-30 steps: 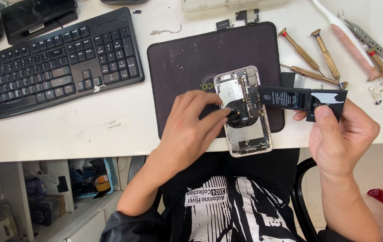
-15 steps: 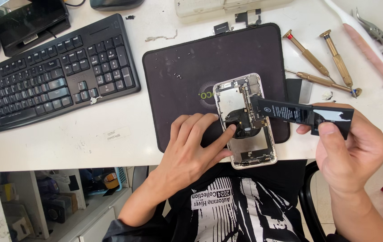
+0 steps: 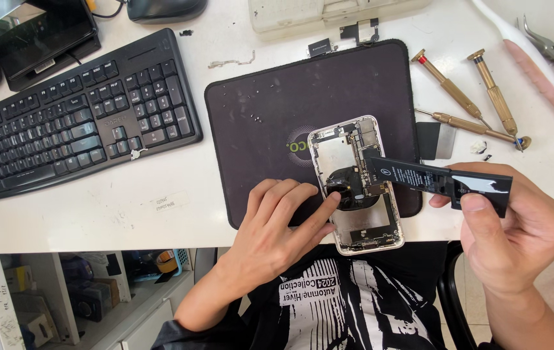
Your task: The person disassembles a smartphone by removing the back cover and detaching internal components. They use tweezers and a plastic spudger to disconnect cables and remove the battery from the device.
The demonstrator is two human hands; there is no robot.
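Holding battery (image 3: 442, 181) in right hand (image 3: 517, 227) grip | left hand (image 3: 277, 227) steadying phone (image 3: 358, 185)

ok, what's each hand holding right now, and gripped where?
Right hand pinches the black battery at its right end, thumb on top. Left hand holds nothing; its fingertips press on the opened phone, steadying it on the dark mat.

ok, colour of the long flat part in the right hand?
Black, with a glossy reflective patch near the thumb: the battery held by the right hand. Head view.

The right hand (image 3: 517, 227) has tilted the black battery (image 3: 439, 181) slightly lower.
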